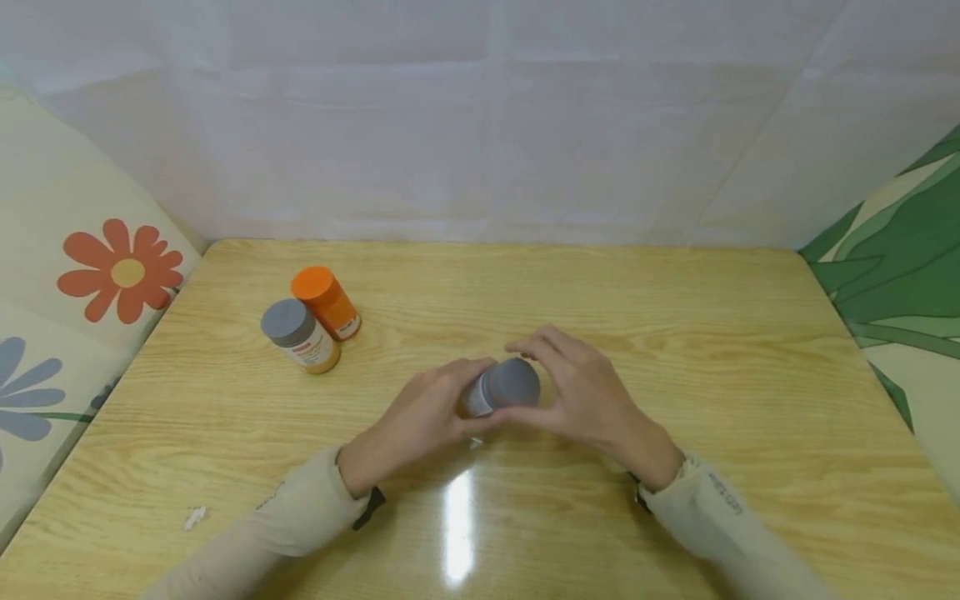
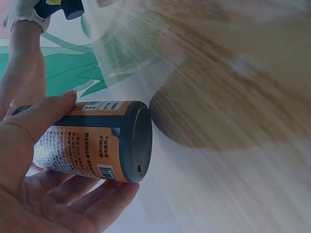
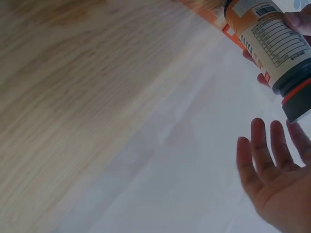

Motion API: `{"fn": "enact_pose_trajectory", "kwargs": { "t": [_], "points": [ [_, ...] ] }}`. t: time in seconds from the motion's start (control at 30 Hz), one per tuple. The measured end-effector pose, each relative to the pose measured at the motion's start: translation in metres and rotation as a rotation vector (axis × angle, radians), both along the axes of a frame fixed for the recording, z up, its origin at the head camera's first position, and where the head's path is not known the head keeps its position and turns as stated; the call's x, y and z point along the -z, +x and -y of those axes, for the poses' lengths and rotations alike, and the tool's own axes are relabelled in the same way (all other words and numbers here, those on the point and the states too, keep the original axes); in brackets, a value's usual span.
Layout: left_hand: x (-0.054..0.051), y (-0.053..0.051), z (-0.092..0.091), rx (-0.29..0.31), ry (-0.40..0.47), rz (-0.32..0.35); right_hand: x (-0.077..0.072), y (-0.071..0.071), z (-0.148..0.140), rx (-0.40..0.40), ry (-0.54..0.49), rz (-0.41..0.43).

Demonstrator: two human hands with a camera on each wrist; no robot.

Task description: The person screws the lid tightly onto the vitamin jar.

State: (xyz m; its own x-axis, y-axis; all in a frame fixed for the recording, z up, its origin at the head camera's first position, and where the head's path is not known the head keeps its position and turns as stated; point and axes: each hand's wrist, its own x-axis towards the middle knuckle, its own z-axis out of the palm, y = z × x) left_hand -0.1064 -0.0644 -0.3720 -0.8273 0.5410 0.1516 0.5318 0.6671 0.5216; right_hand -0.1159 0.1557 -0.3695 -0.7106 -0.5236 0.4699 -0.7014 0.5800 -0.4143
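Observation:
My left hand holds a dark supplement bottle with a grey cap and an orange and white label, tilted with its cap toward my right hand. In the left wrist view, thumb and fingers grip the bottle round its label, its base facing the table. My right hand is spread around the cap, fingers on the far side and thumb on the near side. The right wrist view shows the right hand's fingers loosely extended below the cap; whether the thumb touches it is hidden.
Left of my hands, an orange bottle and a grey-capped bottle with a white label stand close together on the wood-grain table. A white wall covering rises behind the table. A pale worn spot marks the front left.

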Motion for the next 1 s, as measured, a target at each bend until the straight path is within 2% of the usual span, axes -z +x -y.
{"fn": "enact_pose_trajectory", "kwargs": {
  "t": [0.13,0.33,0.47,0.7,1.0],
  "points": [
    [0.0001,0.0000,-0.0003,0.003,0.006,0.021,-0.0004,-0.0014,-0.0032,-0.083,-0.020,-0.028],
    [-0.0019,0.0014,0.0008,-0.011,0.007,0.086,0.0023,-0.0035,-0.0055,-0.256,-0.036,-0.147],
    [-0.0025,0.0018,0.0019,-0.013,0.004,0.091,0.0044,-0.0025,-0.0061,-0.313,-0.017,-0.190],
    [-0.0033,0.0021,0.0030,-0.008,0.006,0.085,0.0061,-0.0019,-0.0069,-0.310,-0.027,-0.182],
    [-0.0040,0.0025,0.0017,-0.008,0.005,0.106,0.0085,-0.0022,-0.0054,-0.248,-0.138,-0.089]
  ]
}}
